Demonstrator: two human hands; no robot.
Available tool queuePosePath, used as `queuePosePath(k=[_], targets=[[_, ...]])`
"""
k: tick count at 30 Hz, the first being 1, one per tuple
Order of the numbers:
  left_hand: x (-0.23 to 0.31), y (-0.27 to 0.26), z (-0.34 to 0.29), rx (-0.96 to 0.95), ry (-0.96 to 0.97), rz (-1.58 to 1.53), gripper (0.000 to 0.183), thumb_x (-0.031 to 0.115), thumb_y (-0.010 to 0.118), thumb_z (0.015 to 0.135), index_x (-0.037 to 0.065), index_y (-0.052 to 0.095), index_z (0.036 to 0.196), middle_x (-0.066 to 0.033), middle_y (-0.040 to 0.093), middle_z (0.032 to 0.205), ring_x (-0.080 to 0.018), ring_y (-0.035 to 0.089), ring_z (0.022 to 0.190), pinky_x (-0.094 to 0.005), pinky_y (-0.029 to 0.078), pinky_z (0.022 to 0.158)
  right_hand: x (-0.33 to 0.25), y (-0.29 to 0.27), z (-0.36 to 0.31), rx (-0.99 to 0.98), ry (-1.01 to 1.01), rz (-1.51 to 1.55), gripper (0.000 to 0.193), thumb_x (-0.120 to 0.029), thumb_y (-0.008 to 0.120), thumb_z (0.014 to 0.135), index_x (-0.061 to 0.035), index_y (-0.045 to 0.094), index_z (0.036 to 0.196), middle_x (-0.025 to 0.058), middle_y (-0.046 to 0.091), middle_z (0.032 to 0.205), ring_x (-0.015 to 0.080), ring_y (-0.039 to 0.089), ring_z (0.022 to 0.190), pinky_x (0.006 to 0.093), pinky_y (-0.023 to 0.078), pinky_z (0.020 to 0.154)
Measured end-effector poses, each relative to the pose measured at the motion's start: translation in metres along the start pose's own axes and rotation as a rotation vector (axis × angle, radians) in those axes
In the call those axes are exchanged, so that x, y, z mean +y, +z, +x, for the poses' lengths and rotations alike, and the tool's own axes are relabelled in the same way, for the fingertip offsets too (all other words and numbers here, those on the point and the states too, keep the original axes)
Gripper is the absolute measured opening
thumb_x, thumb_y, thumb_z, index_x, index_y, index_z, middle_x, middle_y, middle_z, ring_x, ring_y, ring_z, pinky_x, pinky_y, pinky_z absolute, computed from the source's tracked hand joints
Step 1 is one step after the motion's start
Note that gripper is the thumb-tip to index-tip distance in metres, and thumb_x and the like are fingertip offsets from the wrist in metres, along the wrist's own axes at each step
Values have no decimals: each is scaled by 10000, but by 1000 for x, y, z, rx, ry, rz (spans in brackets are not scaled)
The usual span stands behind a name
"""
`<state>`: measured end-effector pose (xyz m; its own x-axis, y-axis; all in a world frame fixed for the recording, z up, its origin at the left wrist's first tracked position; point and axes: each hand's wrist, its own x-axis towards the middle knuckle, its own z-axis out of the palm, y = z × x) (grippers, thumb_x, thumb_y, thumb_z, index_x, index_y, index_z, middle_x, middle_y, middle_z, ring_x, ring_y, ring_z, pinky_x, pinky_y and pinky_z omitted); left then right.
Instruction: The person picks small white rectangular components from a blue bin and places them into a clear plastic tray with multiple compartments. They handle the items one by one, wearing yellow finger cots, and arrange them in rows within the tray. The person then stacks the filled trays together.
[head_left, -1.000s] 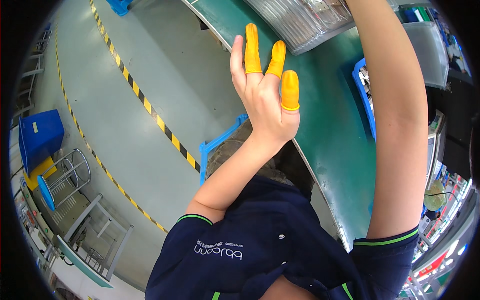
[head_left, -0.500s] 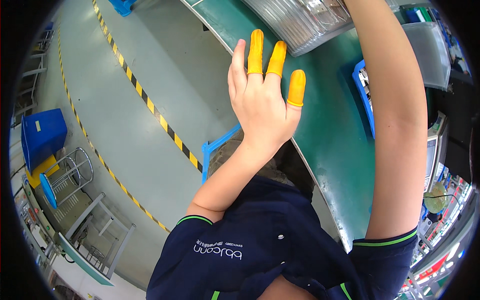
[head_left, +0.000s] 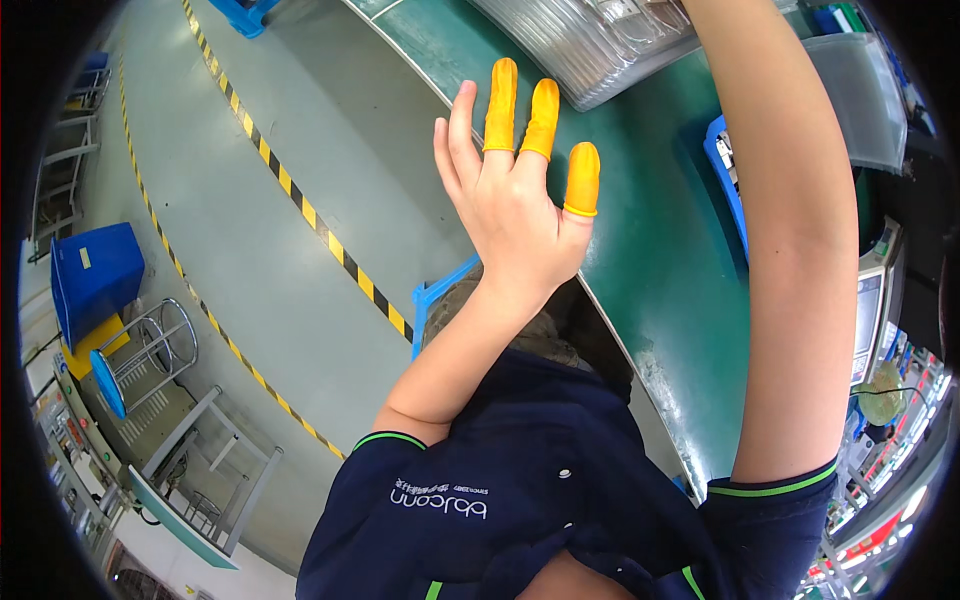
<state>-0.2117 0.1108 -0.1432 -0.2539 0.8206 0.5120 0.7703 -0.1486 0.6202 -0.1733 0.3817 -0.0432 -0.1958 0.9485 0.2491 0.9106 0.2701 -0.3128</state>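
My left hand [head_left: 522,225] hovers at the near edge of the green tabletop [head_left: 660,250], fingers spread, holding nothing. Yellow finger cots [head_left: 500,105] cover its thumb, index and middle finger; the ring and little fingers are bare. Beyond its fingertips lies a stack of clear ribbed plastic trays [head_left: 585,60], apart from the hand. My right arm [head_left: 800,220] stretches over the table and leaves the picture at the top, past the trays' right side. The right hand itself is out of sight.
Partly behind my right arm sits a blue bin [head_left: 722,190] with small items inside. A translucent plastic box [head_left: 860,105] and a device with a screen [head_left: 868,315] stand farther right. On the left are a floor stripe [head_left: 300,200], a stool [head_left: 110,382] and a blue container [head_left: 97,280].
My left hand has shifted slightly left, and its ring and little fingers have spread apart. The right arm stays stretched out over the table.
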Motion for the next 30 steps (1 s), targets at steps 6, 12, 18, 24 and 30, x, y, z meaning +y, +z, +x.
queuePosePath(k=[6,12,18,24,30], targets=[[-2,0,-1,-44,-20,32,428,343,484,758,40,545,1054,-150,429,1192,-350,276,1165,-520,82,967,1,-1,1,-18,-27,8,407,-273,439,721,69,573,894,274,523,987,360,510,955,374,398,817],[-4,1,-1,-31,-33,-37,462,367,475,763,50,518,1097,-152,418,1206,-350,259,1178,-524,72,968,1,1,3,-12,5,6,414,-278,443,722,69,568,910,272,524,991,359,510,957,377,400,816],[-1,-1,2,-74,-25,11,457,365,434,798,47,503,1119,-135,429,1206,-341,241,1181,-512,80,974,0,-1,1,-27,17,11,422,-283,445,724,72,563,920,271,522,998,356,508,962,377,400,819],[-4,3,0,-19,-37,-66,476,379,481,761,51,514,1105,-143,428,1200,-345,260,1183,-528,85,966,3,1,2,11,4,5,424,-281,450,713,77,564,910,277,525,983,357,514,950,379,402,811],[-4,4,-1,25,-50,-143,466,387,482,761,87,516,1115,-138,441,1188,-346,263,1182,-528,88,964,1,1,3,3,3,4,423,-278,454,704,80,567,898,277,530,970,359,520,938,380,405,804]])
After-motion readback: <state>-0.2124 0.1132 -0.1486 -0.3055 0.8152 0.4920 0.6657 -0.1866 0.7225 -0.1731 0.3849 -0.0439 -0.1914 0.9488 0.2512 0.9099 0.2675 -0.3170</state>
